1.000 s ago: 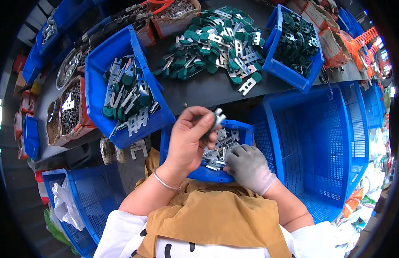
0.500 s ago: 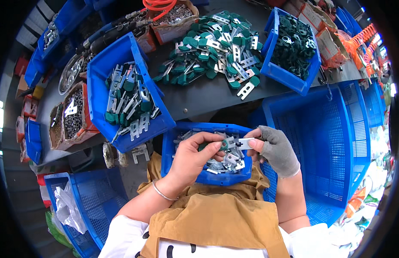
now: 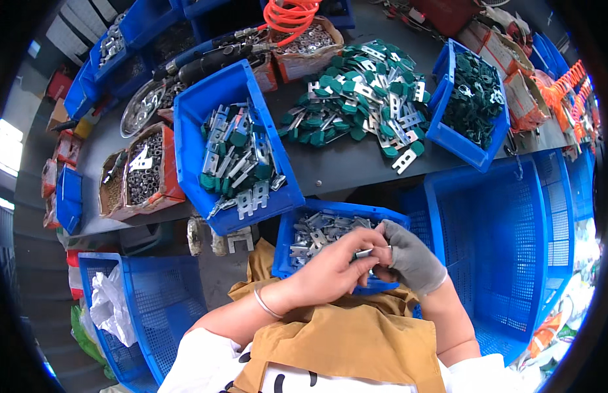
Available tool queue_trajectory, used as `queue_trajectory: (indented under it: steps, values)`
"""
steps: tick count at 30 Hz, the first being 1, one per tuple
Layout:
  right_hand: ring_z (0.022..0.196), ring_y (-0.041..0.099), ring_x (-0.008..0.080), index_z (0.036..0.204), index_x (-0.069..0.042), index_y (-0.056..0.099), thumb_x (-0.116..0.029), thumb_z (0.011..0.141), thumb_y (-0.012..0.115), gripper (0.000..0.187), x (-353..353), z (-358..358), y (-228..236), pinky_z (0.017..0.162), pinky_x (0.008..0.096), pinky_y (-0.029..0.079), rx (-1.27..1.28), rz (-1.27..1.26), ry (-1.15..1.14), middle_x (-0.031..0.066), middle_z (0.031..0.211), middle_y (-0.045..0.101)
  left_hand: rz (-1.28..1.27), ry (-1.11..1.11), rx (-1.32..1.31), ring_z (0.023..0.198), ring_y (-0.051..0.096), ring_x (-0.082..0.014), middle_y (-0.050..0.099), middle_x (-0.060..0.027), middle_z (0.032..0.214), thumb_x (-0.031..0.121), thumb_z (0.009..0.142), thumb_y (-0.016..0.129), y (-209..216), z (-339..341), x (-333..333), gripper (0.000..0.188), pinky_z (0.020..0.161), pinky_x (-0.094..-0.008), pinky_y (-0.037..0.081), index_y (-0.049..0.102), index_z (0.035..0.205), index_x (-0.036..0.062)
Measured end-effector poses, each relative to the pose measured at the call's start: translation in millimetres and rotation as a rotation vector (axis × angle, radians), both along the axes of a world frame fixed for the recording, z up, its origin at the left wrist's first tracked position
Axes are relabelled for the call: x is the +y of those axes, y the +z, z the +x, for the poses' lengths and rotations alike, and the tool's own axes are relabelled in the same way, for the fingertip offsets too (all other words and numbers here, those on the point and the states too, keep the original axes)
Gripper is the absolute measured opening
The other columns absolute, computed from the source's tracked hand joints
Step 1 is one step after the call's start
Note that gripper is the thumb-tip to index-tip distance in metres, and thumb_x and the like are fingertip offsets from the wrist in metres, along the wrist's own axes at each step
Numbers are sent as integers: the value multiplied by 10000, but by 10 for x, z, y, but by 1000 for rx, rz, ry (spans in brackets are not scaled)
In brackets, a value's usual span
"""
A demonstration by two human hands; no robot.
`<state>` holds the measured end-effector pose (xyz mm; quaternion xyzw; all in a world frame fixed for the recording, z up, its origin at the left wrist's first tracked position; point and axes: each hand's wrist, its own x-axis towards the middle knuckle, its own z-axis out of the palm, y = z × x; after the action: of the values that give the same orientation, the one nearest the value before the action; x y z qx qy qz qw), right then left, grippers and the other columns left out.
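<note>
My left hand (image 3: 340, 267), with a bangle on its wrist, pinches a small metal plate (image 3: 364, 253); only a thin bright edge shows. My right hand (image 3: 414, 261), in a grey fingerless glove, closes against the left fingertips at the plate's other end. The fingers hide most of the plate, so any green part on it cannot be seen. Both hands are over the near right side of a blue bin (image 3: 287, 230) of loose metal plates (image 3: 323, 230), which sits in front of my brown apron (image 3: 346, 340).
On the dark workbench (image 3: 336, 171) stand a blue bin (image 3: 186, 154) of green-ended plates, a heap of such plates (image 3: 376, 98), and a bin (image 3: 474, 157) of dark green parts. Boxes of small metal parts (image 3: 144, 177) stand left. Blue crates (image 3: 494, 196) (image 3: 163, 295) flank me.
My hands have come together and lower; the green-ended plate and bare plate held apart before are now mostly covered by fingers. The whole view has shifted, so the bench appears farther right and lower.
</note>
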<state>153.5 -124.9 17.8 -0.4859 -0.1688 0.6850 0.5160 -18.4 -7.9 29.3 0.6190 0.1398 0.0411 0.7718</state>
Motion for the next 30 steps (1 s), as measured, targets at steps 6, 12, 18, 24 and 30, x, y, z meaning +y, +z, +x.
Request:
queue_trajectory:
  steps: [6, 12, 18, 24, 30]
  values:
    - [586, 518, 85, 1206, -47, 516, -323, 971, 638, 382, 18, -132, 89, 504, 210, 366, -115, 208, -325, 8, 834, 570, 1490, 856, -111, 1059, 548, -371, 587, -170, 1098, -101, 893, 508, 364, -216, 457, 333, 935, -456, 434, 564, 1201, 11]
    - [609, 515, 105, 1096, -39, 582, -246, 961, 626, 250, 60, -64, 62, 540, 242, 382, -101, 133, -358, 18, 763, 563, 1961, 1040, 518, 1179, 537, -360, 599, -179, 1211, 71, 941, 583, 441, 79, 909, 286, 989, -455, 414, 596, 1223, 23]
    - [603, 510, 97, 1054, -45, 585, -197, 960, 607, 181, 70, -58, 90, 540, 235, 382, -113, 93, -342, 18, 740, 564, 1916, 593, 470, 903, 667, -288, 685, -141, 931, 78, 867, 579, 347, 822, 716, 67, 801, -374, 531, 610, 914, 42]
    - [636, 553, 89, 990, -19, 639, -103, 957, 609, 95, 101, 276, 301, 578, 236, 456, -608, 159, -347, 19, 752, 603, 1873, 629, 716, 842, 694, -213, 685, -69, 847, 123, 886, 567, 46, 956, 902, 96, 708, -321, 559, 651, 901, 79]
    - [835, 664, 300, 994, -88, 674, -190, 884, 704, 153, 468, 1537, 378, 717, 381, 532, -2099, 196, -738, 119, 911, 648, 1758, 616, 668, 877, 675, -306, 651, -175, 981, -17, 838, 579, 411, 818, 765, 157, 762, -386, 570, 608, 991, -2]
